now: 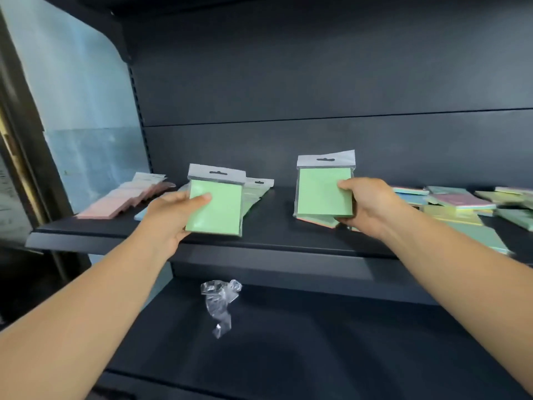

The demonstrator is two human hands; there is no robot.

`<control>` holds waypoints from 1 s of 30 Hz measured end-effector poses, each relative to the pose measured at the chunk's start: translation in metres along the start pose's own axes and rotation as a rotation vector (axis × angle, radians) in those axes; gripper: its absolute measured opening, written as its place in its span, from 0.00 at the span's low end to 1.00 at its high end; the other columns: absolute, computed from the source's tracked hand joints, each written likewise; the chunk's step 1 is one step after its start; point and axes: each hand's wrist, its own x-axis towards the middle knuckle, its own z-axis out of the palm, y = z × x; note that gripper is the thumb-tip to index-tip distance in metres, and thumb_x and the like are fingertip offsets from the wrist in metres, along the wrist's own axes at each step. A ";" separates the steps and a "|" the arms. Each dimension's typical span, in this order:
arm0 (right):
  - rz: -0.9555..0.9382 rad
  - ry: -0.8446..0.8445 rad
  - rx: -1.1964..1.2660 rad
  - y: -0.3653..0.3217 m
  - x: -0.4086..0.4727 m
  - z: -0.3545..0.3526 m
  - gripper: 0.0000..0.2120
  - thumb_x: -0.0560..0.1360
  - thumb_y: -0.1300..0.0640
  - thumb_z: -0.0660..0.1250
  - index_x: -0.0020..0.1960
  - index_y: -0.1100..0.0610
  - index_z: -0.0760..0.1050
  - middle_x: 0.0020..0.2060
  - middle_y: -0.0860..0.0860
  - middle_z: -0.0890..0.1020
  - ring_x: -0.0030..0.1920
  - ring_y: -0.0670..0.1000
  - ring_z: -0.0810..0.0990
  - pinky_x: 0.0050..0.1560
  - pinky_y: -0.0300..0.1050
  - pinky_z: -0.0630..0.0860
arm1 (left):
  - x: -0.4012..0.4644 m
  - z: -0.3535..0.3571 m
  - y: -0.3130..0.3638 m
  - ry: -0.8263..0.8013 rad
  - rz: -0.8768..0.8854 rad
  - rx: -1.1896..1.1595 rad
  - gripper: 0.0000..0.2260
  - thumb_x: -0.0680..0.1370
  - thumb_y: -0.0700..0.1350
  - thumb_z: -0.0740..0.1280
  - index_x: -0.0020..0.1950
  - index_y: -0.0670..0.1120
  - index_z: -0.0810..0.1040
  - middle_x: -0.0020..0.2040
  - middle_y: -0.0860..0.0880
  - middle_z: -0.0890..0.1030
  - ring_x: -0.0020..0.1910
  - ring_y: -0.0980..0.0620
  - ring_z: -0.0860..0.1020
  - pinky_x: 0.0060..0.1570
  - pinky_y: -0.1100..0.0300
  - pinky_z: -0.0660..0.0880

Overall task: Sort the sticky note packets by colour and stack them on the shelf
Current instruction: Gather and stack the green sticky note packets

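My left hand (170, 215) grips a green sticky note packet (216, 206) above the front of the dark shelf (274, 235), thumb on its face. My right hand (372, 206) holds another green packet (320, 192) upright, with an orange-edged packet (320, 222) under it. Behind the left packet lies a pile of green packets (256, 192). At the shelf's left lies a row of pink packets (124, 200), and a blue packet (142, 215) peeks out beside my left wrist. A jumble of mixed-colour packets (461, 203) covers the shelf's right.
A crumpled clear plastic wrapper (220, 304) lies on the lower shelf (288, 342). The dark back panel (317, 82) rises behind the shelf. A pale wall panel (80, 111) stands at the left.
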 end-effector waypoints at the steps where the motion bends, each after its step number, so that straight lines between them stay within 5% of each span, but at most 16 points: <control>1: 0.006 -0.007 0.005 0.003 -0.001 0.008 0.07 0.79 0.65 0.56 0.46 0.57 0.71 0.43 0.53 0.78 0.39 0.51 0.78 0.34 0.45 0.73 | 0.005 -0.008 -0.001 -0.017 0.004 0.055 0.05 0.73 0.39 0.70 0.41 0.47 0.76 0.37 0.53 0.81 0.26 0.62 0.79 0.30 0.67 0.77; 7: 0.028 -0.004 -0.026 0.016 0.010 0.042 0.08 0.79 0.64 0.57 0.56 0.57 0.70 0.51 0.54 0.79 0.51 0.56 0.79 0.56 0.56 0.76 | 0.042 -0.014 -0.015 -0.208 -0.142 0.247 0.06 0.77 0.41 0.66 0.40 0.45 0.74 0.41 0.48 0.80 0.36 0.56 0.78 0.33 0.66 0.76; 11: 0.026 -0.003 -0.031 0.018 0.029 0.052 0.08 0.79 0.63 0.57 0.57 0.57 0.70 0.51 0.55 0.80 0.50 0.55 0.79 0.50 0.54 0.77 | 0.068 0.005 -0.020 -0.248 -0.150 0.299 0.09 0.77 0.41 0.66 0.38 0.44 0.70 0.37 0.49 0.78 0.33 0.57 0.76 0.30 0.66 0.76; 14: 0.033 -0.001 0.031 0.020 0.047 0.055 0.10 0.79 0.63 0.57 0.58 0.57 0.70 0.47 0.53 0.80 0.43 0.51 0.80 0.35 0.45 0.73 | 0.090 0.017 -0.026 -0.261 -0.190 0.290 0.07 0.77 0.42 0.65 0.40 0.43 0.71 0.43 0.47 0.79 0.37 0.54 0.77 0.42 0.60 0.76; 19: 0.053 0.042 0.048 0.024 0.079 0.057 0.08 0.79 0.63 0.56 0.55 0.56 0.71 0.44 0.52 0.80 0.41 0.50 0.79 0.34 0.44 0.71 | 0.131 0.036 -0.039 -0.244 -0.255 0.209 0.04 0.78 0.41 0.65 0.46 0.41 0.74 0.51 0.44 0.79 0.49 0.48 0.77 0.51 0.57 0.74; 23: 0.065 0.074 0.007 0.023 0.099 0.059 0.07 0.79 0.63 0.56 0.46 0.55 0.71 0.42 0.51 0.79 0.40 0.50 0.78 0.35 0.44 0.71 | 0.152 0.050 -0.046 -0.253 -0.243 0.198 0.07 0.78 0.42 0.64 0.41 0.44 0.72 0.52 0.44 0.79 0.49 0.49 0.77 0.48 0.58 0.75; 30: 0.066 0.081 0.020 0.025 0.103 0.068 0.06 0.79 0.63 0.56 0.48 0.55 0.71 0.42 0.51 0.80 0.41 0.50 0.79 0.37 0.45 0.72 | 0.167 0.048 -0.049 -0.302 -0.151 0.200 0.07 0.79 0.42 0.64 0.40 0.44 0.72 0.49 0.43 0.79 0.45 0.47 0.79 0.46 0.57 0.76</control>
